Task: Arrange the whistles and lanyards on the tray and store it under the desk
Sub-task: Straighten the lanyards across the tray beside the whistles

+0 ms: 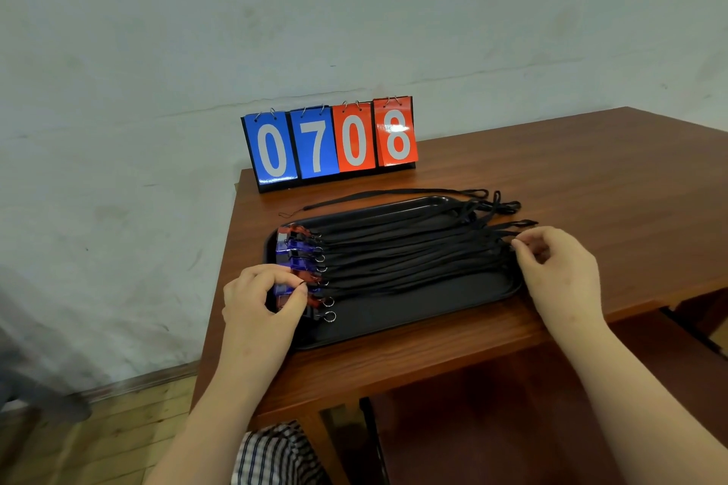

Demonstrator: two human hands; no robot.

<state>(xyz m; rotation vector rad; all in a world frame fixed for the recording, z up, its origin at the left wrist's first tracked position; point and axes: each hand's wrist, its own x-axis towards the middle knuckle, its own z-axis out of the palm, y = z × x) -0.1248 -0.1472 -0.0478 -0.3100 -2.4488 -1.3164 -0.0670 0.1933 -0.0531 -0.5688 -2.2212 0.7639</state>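
Head view: this looks like the arranging step. The left hand (264,297) pinches one of the whistles (293,248) at the black tray (413,311)'s left end. The right hand (555,264) pinches the lanyards (413,252) by their loop ends at its right rim. The lanyards run along the tray's long axis, whistles pointing left. Next, probably: add the loose lanyard (394,194) lying behind the tray on the surface (571,169).

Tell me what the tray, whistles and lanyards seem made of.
Tray: black, probably plastic, semi-matte with a faint sheen along the rim. Whistles: translucent blue and red plastic, glossy. Split rings: shiny metal, by their glint. Lanyards: black woven fabric, matte and limp.
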